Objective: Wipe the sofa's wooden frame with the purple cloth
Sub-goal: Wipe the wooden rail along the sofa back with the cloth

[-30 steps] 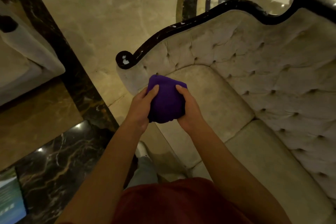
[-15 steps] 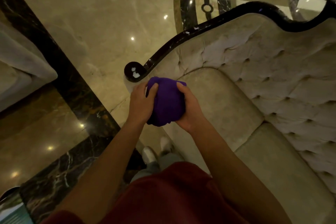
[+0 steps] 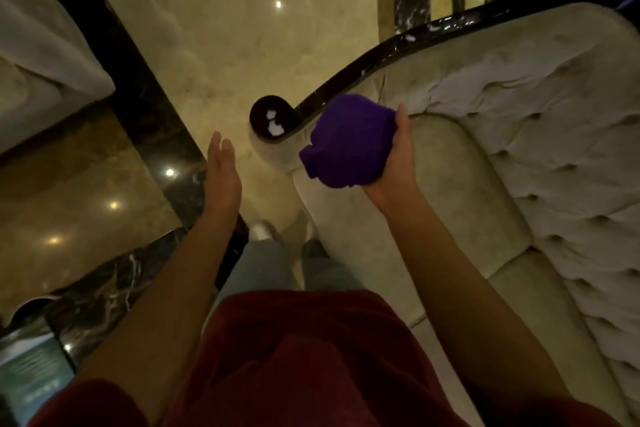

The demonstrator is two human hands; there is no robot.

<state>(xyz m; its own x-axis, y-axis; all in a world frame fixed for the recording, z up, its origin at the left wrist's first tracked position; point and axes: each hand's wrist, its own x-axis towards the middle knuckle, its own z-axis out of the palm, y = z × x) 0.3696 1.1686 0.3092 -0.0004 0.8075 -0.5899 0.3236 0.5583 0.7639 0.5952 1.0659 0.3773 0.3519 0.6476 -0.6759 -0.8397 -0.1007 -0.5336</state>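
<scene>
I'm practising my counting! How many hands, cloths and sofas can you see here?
Hands: 2, the left hand open and empty, the right hand holding the cloth
Cloths: 1, the purple cloth
Sofas: 2, the sofa with the dark wooden frame, and part of another sofa at the left edge
Total: 5

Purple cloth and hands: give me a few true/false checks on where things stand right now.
1. The right hand holds the purple cloth. True.
2. The left hand also grips the cloth. False: it is open and empty, apart from the cloth, over the floor.
3. The cloth is bunched, not spread flat. True.
4. The cloth lies on the seat cushion. False: it is held up near the dark wooden frame, beside its scroll end.
</scene>
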